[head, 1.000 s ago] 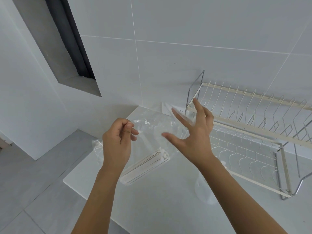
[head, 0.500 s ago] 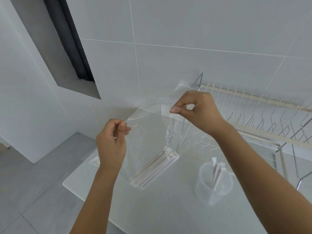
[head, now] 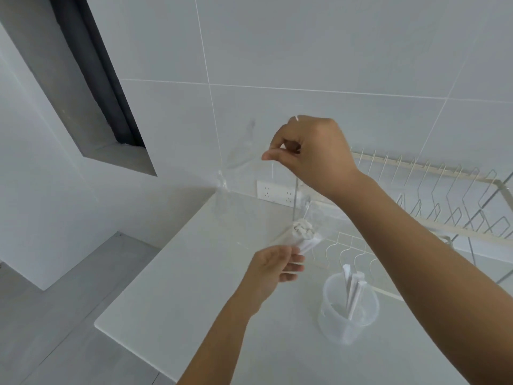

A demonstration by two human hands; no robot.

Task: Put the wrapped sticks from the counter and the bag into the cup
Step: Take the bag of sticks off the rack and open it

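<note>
A clear plastic bag hangs in the air above the white counter. My right hand pinches its upper edge and holds it high. A bundle of white wrapped sticks lies inside the bag's lower part. My left hand is under the bag, fingers curled around the bag's bottom and the sticks' lower ends. A translucent plastic cup stands on the counter to the right, with a few wrapped sticks upright in it.
A wire dish rack stands along the wall behind and right of the cup. A white wall socket is behind the bag. The counter's left edge drops to a grey floor.
My right hand has lifted the bag higher off the counter. My left hand let go of the bag's top edge and moved down and right to its bottom, by the sticks.
</note>
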